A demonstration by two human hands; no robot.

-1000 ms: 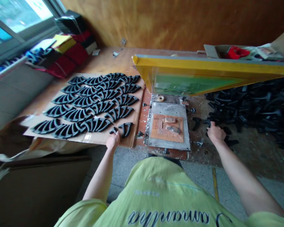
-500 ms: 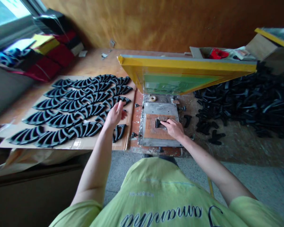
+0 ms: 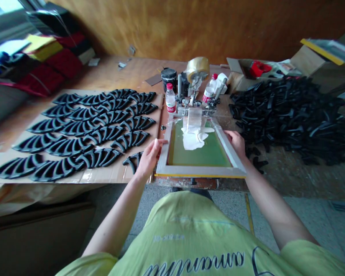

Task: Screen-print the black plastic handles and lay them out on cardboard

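Left hand: open, it's on the left rail of the frame, fingers spread and no closed grip; the left hand [image 3: 150, 158] sits at about 11 o'clock from my chest.

Right hand: open too, the right hand [image 3: 235, 143] is palm down on the right rail at about 1 o'clock, fingers lightly curled over the wood.

Screen: the wooden screen frame [image 3: 201, 171] lies down flat on the bench [image 3: 123, 73], dead ahead at 12 o'clock, its green mesh [image 3: 198, 159] facing up with a white patch [image 3: 193, 136] at the far end.

Hinge end: a metal clamp [image 3: 192, 109] holds the frame's far rail, with a roll of tape [image 3: 197, 69] standing up behind it.

Bottles: a plastic bottle with a red cap [image 3: 170, 99] stands at 11 o'clock, another bottle [image 3: 210, 89] at 12 o'clock, a black jar [image 3: 169, 78] beside the first.

Left side: rows of black fan-shaped pieces [image 3: 89, 126] lie on a cardboard sheet [image 3: 74, 177] at 10 o'clock, one black curved piece [image 3: 132, 161] just beside my left hand.

Right side: a big heap of black pieces [image 3: 290, 119] sits at 2 o'clock.
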